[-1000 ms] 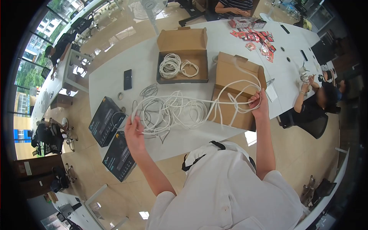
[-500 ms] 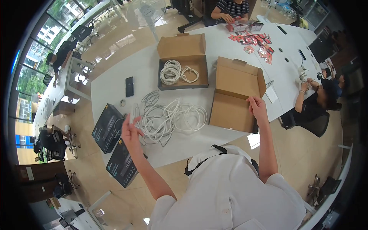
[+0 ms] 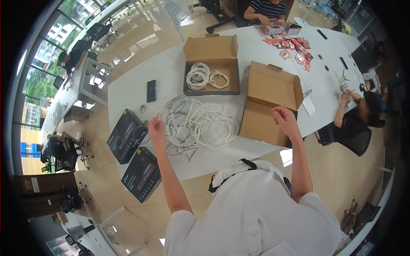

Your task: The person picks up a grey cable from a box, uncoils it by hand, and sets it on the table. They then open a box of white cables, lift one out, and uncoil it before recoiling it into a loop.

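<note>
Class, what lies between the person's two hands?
Head view: a tangle of white cables by the left hand, then the empty cardboard box near the right hand.

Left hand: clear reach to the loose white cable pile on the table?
Probably yes. The left hand is right at the edge of the cable pile, with nothing between them.

light: bright, even daylight from tall glass windows (image 3: 51, 55) at 10 o'clock | glare: pale sheen on tan floor tiles (image 3: 141, 42) at 11 | shadows: soft, faint | contrast: tangled white cables (image 3: 200, 121) nearly blend into white tabletop (image 3: 171, 72) | distortion: strong fisheye, black vignette ring | focus: centre sharp, rim smeared
</note>
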A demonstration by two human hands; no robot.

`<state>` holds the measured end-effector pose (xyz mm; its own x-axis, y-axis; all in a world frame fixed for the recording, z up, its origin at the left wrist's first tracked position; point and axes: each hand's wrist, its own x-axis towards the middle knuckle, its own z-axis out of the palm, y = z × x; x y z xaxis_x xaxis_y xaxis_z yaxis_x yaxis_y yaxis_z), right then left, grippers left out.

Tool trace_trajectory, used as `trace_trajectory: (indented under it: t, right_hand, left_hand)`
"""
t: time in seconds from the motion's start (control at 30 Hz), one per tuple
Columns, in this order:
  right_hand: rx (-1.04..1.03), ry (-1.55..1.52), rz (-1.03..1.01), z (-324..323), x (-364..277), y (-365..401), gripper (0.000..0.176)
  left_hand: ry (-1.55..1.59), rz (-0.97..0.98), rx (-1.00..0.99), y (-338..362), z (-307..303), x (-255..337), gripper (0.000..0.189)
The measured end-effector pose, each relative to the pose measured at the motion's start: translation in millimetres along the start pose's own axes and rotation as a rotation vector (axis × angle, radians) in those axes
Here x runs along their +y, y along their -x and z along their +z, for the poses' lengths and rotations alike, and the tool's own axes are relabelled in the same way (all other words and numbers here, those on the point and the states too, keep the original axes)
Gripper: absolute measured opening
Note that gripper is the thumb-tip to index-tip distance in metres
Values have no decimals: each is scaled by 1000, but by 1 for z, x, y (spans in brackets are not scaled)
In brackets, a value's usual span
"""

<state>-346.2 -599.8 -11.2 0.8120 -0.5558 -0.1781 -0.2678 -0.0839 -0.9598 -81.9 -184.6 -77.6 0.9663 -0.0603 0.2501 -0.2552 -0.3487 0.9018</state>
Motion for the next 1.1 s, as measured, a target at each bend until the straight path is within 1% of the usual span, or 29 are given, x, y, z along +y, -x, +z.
trace_trajectory:
  t: [0.1, 0.13, 0.23, 0.3, 0.37, 0.4, 0.47, 0.57, 0.6, 0.7, 0.83, 0.9, 0.97, 1.03, 1.07, 1.1]
  right_hand:
    - [-1, 65, 15, -3, 5, 1, 14]
    - [0, 90, 21, -2, 5, 2, 14]
    - [-2, 169, 3, 3, 11, 5, 17]
    - [-15, 274, -34, 7, 17, 6, 19]
    - [-38, 425, -76, 15, 24, 11, 22]
    - [-71, 475, -70, 22, 32, 14, 26]
    - [-172, 561, -22, 37, 31, 26, 27]
    - [-332, 604, -21, 55, 45, 45, 31]
    - [-381, 605, -22, 60, 56, 51, 33]
    - [-524, 658, 56, 69, 70, 69, 42]
    - [-593, 626, 55, 63, 94, 79, 43]
    - [-543, 596, 134, 52, 92, 72, 43]
    - [-482, 582, 180, 42, 94, 58, 43]
    - [-413, 581, 199, 33, 103, 42, 42]
    - [-327, 539, 134, 29, 110, 34, 34]
    - [-317, 547, 156, 25, 111, 25, 31]
  left_hand:
    - [188, -88, 111, -12, 1, -4, 17]
    - [178, -156, 102, -13, 4, -3, 16]
    - [138, -173, 11, -9, 35, 8, 15]
    - [163, -142, -137, -1, 66, 5, 15]
    - [89, -105, -247, 10, 99, 21, 16]
    - [123, -86, -278, 12, 118, 20, 16]
    - [190, -47, -346, 14, 155, 11, 16]
    - [144, 52, -409, 6, 202, 34, 14]
    - [109, 84, -434, 0, 216, 44, 14]
    - [-79, 179, -504, -14, 268, 21, 17]
    - [-236, 105, -633, -36, 330, -11, 21]
    - [-285, 50, -713, -50, 354, -21, 22]
    - [-446, 70, -771, -61, 378, -40, 25]
    - [-615, 61, -823, -70, 388, -38, 27]
    - [-701, 45, -848, -71, 392, -37, 28]
    - [-792, 27, -875, -72, 393, -34, 28]
